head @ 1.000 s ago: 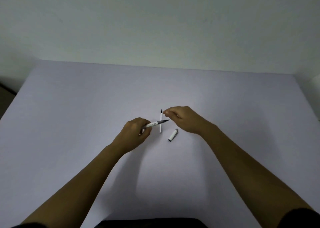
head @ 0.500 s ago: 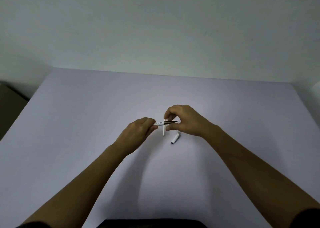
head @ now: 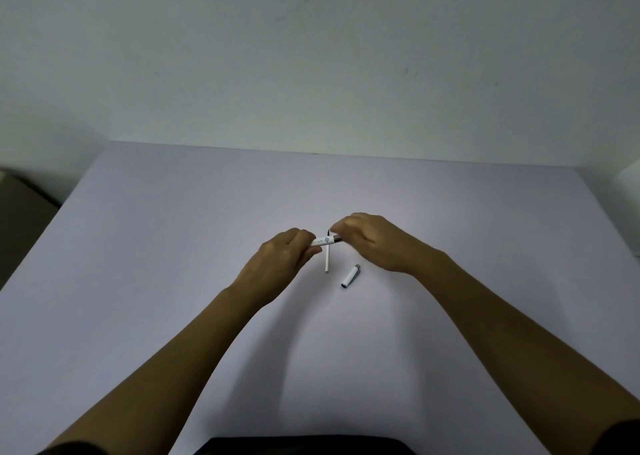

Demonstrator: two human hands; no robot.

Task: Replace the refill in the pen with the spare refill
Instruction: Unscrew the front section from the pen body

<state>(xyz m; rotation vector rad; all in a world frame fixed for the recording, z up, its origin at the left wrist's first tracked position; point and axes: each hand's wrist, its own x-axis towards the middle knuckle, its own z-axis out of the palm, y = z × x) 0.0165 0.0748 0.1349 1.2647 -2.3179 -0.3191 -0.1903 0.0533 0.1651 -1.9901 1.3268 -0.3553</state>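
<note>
Overhead, head view: both bare forearms reach in from the bottom edge over a pale lilac surface (head: 173, 247) that meets a plain wall (head: 311, 56) with a few faint scuff marks.

Left hand (head: 277, 264) is curled, its fingers (head: 306, 243) pinched on the rear part of a white pen barrel (head: 323, 240). Barrel is held just above the surface, roughly level, pointing right; small printed marks show on its side.

Right hand (head: 374, 243) is arched, knuckles up, its fingers (head: 341, 229) closed at the barrel's right end, where a short grey-dark section shows. Exactly what the fingertips pinch there is hidden by the hand.

Spare refill (head: 327, 259), a thin white stick with a dark tip at its far end, lies on the surface beneath the barrel, crossing it almost at right angles, running toward the camera.

Pen cap (head: 350, 276), white with a dark rim, lies on the surface near the refill, to its right, below the right wrist, touching neither hand.
</note>
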